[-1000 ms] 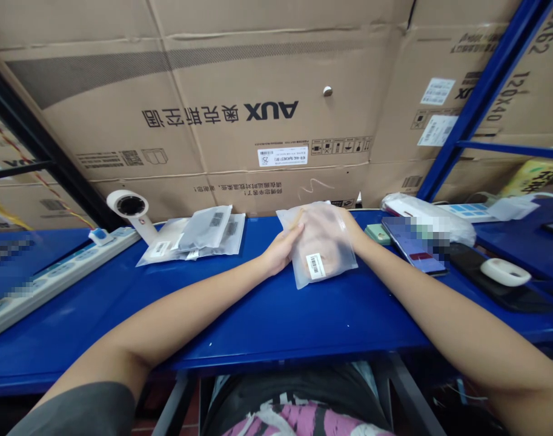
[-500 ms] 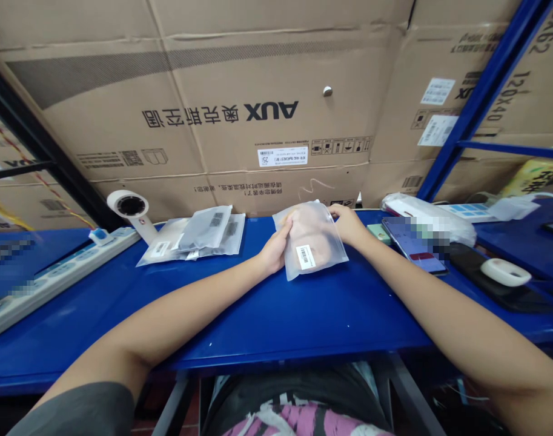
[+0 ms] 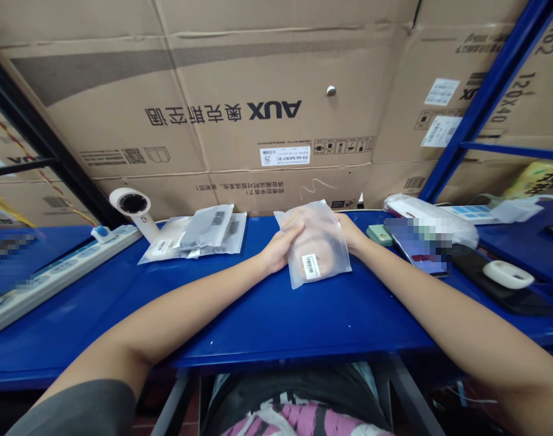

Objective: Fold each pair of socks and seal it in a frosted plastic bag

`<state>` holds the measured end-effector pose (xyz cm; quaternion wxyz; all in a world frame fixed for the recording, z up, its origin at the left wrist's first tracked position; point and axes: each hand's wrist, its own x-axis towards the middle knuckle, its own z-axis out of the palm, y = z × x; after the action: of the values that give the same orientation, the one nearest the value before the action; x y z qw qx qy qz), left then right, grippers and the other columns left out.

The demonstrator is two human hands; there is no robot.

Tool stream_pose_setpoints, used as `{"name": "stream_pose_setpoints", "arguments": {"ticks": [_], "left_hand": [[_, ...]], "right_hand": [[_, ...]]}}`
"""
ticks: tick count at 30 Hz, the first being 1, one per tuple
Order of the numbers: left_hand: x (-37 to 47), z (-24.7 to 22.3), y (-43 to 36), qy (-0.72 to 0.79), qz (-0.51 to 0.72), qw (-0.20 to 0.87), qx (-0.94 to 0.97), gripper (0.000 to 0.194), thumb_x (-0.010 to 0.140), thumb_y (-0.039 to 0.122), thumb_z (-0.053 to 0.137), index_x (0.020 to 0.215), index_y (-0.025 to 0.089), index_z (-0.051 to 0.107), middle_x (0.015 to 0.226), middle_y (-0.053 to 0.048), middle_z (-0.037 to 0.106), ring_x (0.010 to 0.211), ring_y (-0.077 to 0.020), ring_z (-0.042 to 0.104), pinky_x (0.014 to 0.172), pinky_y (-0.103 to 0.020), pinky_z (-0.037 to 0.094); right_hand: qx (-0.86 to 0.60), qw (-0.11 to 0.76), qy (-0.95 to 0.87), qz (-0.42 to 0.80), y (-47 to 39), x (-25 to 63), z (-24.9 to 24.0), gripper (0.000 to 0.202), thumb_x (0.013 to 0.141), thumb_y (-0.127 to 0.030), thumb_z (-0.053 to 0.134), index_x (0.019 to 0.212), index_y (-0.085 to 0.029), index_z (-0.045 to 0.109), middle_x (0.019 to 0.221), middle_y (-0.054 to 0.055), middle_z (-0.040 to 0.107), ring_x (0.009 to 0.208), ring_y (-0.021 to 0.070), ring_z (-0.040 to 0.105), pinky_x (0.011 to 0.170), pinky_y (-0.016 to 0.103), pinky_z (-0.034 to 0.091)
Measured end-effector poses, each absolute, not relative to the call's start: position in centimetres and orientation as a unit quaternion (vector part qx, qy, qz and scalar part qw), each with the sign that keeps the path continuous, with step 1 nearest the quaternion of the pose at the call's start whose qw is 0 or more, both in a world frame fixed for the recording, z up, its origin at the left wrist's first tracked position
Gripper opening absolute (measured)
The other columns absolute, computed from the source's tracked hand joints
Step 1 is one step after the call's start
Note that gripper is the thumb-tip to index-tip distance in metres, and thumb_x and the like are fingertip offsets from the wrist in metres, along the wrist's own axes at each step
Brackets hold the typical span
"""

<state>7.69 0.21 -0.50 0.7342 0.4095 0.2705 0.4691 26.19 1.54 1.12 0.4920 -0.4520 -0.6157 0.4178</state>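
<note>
A translucent frosted plastic bag [image 3: 331, 239] with a white barcode label near its lower edge is held up above the table's middle. Something flat and pinkish-beige shows through it, too unclear to name. My left hand [image 3: 280, 243] grips the bag's left side, thumb across the front. At the right edge is my right hand [image 3: 347, 231], wrapped behind the bag so that most of its fingers are hidden. To the left, several similar bags [image 3: 208, 227] lie stacked, one with dark grey contents, beside a white handheld scanner [image 3: 137, 212].
The blue tabletop [image 3: 231, 309] carries a white power strip [image 3: 53, 281] on the left. Toward the right lie a phone [image 3: 415, 245], a small green box [image 3: 378, 235], a plastic-wrapped white item [image 3: 428, 215] and a white rounded device [image 3: 509, 274]. Large cardboard [image 3: 240, 66] stands behind.
The bag has tipped and shifted slightly down and to the right. My left hand reaches further over its front; my right hand has slid further behind it.
</note>
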Motion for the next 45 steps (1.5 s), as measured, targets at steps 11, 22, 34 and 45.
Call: {"name": "stream_pose_setpoints", "arguments": {"ticks": [11, 22, 34, 45], "left_hand": [[7.8, -0.8, 0.1, 0.242, 0.449, 0.725, 0.462, 0.05, 0.08, 0.031, 0.077, 0.127, 0.02, 0.063, 0.13, -0.012, 0.066, 0.125, -0.0315, 0.058, 0.11, -0.047, 0.042], [7.1, 0.4, 1.2, 0.265, 0.504, 0.716, 0.403, 0.045, 0.077, 0.025, 0.078, 0.119, 0.016, 0.065, 0.116, -0.012, 0.072, 0.114, -0.0302, 0.065, 0.106, -0.047, 0.047], [5.7, 1.3, 4.0, 0.426, 0.389, 0.709, 0.406, 0.037, 0.081, 0.033, 0.073, 0.112, 0.014, 0.065, 0.105, -0.016, 0.073, 0.098, -0.0289, 0.07, 0.089, -0.044, 0.055], [2.5, 1.1, 6.7, 0.542, 0.286, 0.443, 0.654, 0.04, 0.077, 0.042, 0.072, 0.106, 0.016, 0.065, 0.102, -0.012, 0.072, 0.093, -0.0274, 0.068, 0.077, -0.035, 0.053]], "right_hand": [[-0.503, 0.437, -0.719, 0.197, 1.8, 26.1, 1.8, 0.041, 0.076, -0.049, 0.074, 0.1, -0.016, 0.074, 0.104, 0.014, 0.075, 0.098, 0.0306, 0.069, 0.088, 0.043, 0.054], [-0.551, 0.325, -0.675, 0.369, 0.9, 26.7, 3.3, 0.042, 0.067, -0.054, 0.079, 0.082, -0.014, 0.076, 0.086, 0.009, 0.076, 0.082, 0.0288, 0.069, 0.071, 0.036, 0.056], [-0.532, 0.198, -0.783, 0.254, 0.3, 25.6, 2.5, 0.03, 0.077, -0.045, 0.071, 0.067, -0.017, 0.069, 0.063, 0.005, 0.068, 0.061, 0.0202, 0.061, 0.056, 0.029, 0.045], [-0.275, 0.311, -0.91, -0.002, -1.6, 22.9, 1.5, 0.021, 0.095, -0.028, 0.053, 0.097, -0.019, 0.072, 0.104, 0.01, 0.073, 0.102, 0.0234, 0.065, 0.091, 0.038, 0.05]]}}
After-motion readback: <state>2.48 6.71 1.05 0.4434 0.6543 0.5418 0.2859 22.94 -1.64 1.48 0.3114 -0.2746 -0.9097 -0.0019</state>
